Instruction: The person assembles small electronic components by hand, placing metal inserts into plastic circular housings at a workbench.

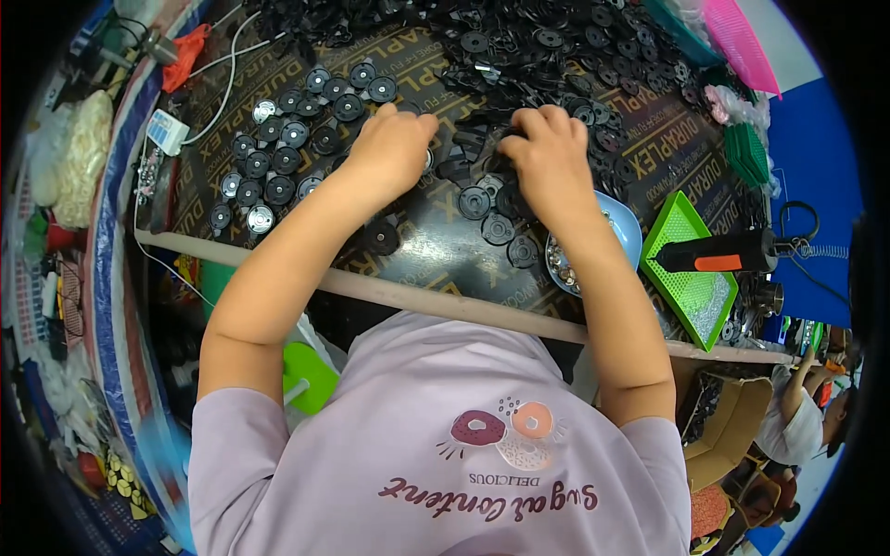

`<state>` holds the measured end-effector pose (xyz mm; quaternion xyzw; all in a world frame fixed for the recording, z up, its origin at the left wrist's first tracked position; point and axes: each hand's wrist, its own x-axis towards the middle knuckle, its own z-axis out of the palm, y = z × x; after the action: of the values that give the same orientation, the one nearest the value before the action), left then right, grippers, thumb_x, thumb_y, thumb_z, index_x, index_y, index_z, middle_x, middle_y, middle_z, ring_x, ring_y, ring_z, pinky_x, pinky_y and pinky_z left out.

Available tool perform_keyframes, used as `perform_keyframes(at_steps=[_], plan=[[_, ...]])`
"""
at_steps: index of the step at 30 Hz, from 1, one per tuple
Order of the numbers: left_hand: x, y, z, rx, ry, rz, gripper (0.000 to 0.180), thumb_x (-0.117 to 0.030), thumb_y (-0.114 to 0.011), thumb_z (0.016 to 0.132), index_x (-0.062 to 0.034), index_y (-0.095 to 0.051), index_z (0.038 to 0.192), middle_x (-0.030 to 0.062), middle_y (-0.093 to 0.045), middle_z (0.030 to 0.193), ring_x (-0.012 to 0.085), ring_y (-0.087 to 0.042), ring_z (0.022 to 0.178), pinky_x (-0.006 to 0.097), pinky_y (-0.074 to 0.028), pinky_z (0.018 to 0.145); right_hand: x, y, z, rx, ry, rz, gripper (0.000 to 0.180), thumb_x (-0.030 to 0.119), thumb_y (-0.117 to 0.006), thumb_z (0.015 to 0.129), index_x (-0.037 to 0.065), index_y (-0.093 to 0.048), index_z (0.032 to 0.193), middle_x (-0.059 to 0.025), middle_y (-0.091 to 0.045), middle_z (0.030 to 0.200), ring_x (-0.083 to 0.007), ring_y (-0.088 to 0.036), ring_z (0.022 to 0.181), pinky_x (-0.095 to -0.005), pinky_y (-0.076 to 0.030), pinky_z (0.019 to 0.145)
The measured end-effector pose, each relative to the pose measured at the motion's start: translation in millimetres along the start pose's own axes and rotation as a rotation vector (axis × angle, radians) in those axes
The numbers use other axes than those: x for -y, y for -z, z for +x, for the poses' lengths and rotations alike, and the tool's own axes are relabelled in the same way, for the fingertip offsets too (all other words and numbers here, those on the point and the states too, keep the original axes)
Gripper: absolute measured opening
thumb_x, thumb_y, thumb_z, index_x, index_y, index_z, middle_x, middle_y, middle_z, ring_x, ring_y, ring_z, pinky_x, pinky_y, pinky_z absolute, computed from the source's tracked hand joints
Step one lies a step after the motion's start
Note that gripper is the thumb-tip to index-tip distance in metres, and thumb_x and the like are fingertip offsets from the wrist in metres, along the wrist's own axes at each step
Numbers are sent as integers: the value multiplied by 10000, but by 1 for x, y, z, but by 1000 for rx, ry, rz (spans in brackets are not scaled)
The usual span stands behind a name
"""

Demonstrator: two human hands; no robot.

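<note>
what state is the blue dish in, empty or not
Not empty: small shiny pieces lie in the blue dish; the right forearm hides part.

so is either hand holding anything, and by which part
Cannot be told: the left hand and right hand, both among black round parts, hide whatever they may be gripping.

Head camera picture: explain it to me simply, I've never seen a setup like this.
There is no robot here, just a person's two bare hands. The picture comes from a wide camera worn on the head, looking down, so edges bend. On the dark table, the left hand is beside a group of black round parts; the right hand is over more of them. Whether either holds one is hidden. A larger black pile lies beyond. Near the right forearm are a blue bowl and a green tray.
</note>
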<state>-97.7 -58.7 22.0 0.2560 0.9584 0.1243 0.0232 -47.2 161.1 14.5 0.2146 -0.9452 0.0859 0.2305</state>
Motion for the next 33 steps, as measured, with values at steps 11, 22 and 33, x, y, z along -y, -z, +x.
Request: perform_keyframes(at_steps=[11, 22, 33], plan=[[-36, -29, -7, -160, -306, 63, 161, -74, -593, 767, -55, -650, 917, 112, -632, 910, 315, -544, 977, 408, -449, 872, 14, 41, -32, 146, -167, 240, 225, 57, -738, 684, 89, -718, 905, -56, -603, 997, -273, -523, 1022, -408, -401, 877], [-47, -25, -3, 18, -346, -142, 241, -54, -682, 726, -11, -616, 954, 165, -581, 1014, 368, -579, 974, 426, -506, 827, 66, 2, -61, 153, -42, 165, 203, 153, -785, 677, 85, -680, 837, -48, -613, 921, -255, -540, 942, -399, -384, 842], [-77, -7, -27, 440, 111, -1623, 186, -102, -588, 951, 4, -600, 1103, 53, -661, 998, 116, -642, 902, 265, -530, 762, 15, 43, -81, -10, -1093, 1612, 207, 138, -671, 902, -5, -667, 1052, -4, -659, 841, -58, -558, 718, -199, -430, 627]])
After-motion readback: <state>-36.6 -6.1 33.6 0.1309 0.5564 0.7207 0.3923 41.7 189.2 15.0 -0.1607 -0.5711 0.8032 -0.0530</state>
